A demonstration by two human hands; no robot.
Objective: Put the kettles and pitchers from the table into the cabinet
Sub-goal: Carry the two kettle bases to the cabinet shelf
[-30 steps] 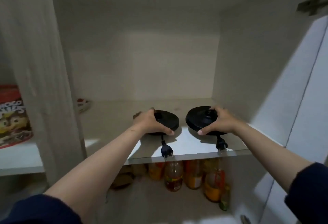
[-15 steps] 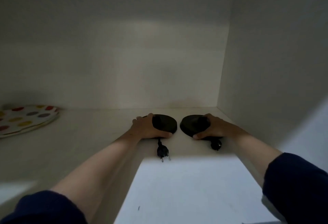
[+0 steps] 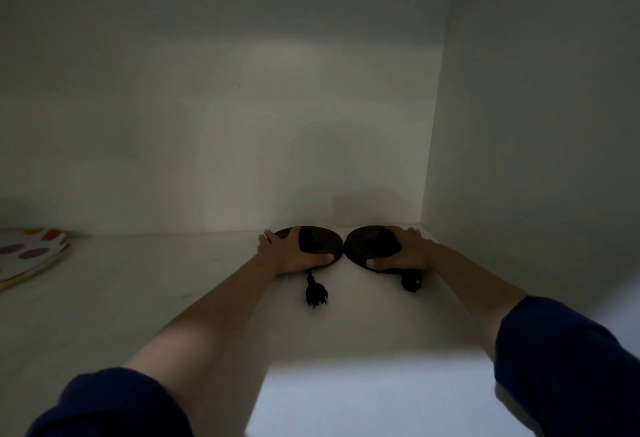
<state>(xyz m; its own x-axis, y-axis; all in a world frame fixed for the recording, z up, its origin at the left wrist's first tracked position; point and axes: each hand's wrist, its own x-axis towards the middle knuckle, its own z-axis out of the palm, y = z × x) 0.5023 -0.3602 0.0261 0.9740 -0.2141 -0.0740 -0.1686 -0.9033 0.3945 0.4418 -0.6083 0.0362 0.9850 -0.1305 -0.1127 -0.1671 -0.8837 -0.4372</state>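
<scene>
Both arms reach deep into the cabinet [image 3: 519, 90], onto its pale shelf [image 3: 138, 298]. Two round black kettle bases sit flat on the shelf near its back edge, towards the back right corner, side by side with their rims touching or all but touching.

The left hand [image 3: 287, 253] lies over the near left part of the left kettle base [image 3: 317, 242], fingers [image 3: 268, 237] curled round the far left rim and the thumb along the front rim, so it grips the disc. The right hand [image 3: 405, 251] grips the right kettle base [image 3: 367, 246] the same way, mirrored: its fingers wrap the far right rim, the thumb lies along the front.

A short black cord runs from the left base towards the front edge of the shelf and ends in a plug [image 3: 316, 296] lying on the shelf, prongs pointing forward. A second plug [image 3: 411, 283] lies just in front of the right base, partly under the right wrist.

At the left edge of the shelf, well apart from the bases, lies a stack of spotted plates [image 3: 29, 256]. Dark blue sleeves [image 3: 568, 360] are pushed up both forearms. The inside of the cabinet is dim.
</scene>
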